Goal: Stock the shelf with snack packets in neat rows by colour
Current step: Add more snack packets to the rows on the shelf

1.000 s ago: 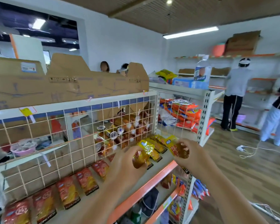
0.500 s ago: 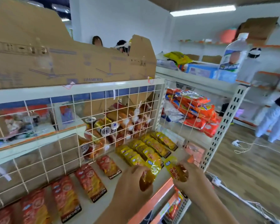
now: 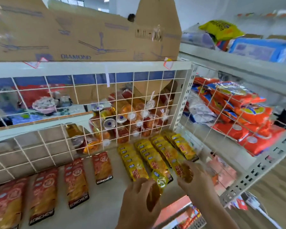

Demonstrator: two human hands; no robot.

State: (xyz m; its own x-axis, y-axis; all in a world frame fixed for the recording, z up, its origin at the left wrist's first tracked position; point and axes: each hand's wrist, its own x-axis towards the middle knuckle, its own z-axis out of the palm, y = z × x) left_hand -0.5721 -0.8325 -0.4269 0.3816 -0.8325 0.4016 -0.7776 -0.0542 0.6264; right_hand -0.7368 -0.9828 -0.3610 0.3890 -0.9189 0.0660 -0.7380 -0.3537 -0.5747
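On the pale shelf board (image 3: 106, 204), several rows of yellow snack packets (image 3: 149, 156) lie at the right and rows of red packets (image 3: 76, 180) at the left. My left hand (image 3: 139, 202) grips a yellow packet (image 3: 159, 179) near the shelf's front edge, just in front of a yellow row. My right hand (image 3: 198, 180) holds another yellow packet (image 3: 184, 171) low over the front end of a yellow row further right. Both packets are partly hidden by my fingers.
A white wire grid (image 3: 96, 113) backs the shelf, with cans and bottles (image 3: 122, 116) behind it. A cardboard box (image 3: 82, 33) sits on the shelf above. A perforated upright (image 3: 254, 172) bounds the right side; orange bags (image 3: 248, 113) fill the neighbouring shelf.
The view has tilted down and closer to the shelf. Both hands have moved forward with their yellow packets, from the front edge onto the front ends of the yellow rows.
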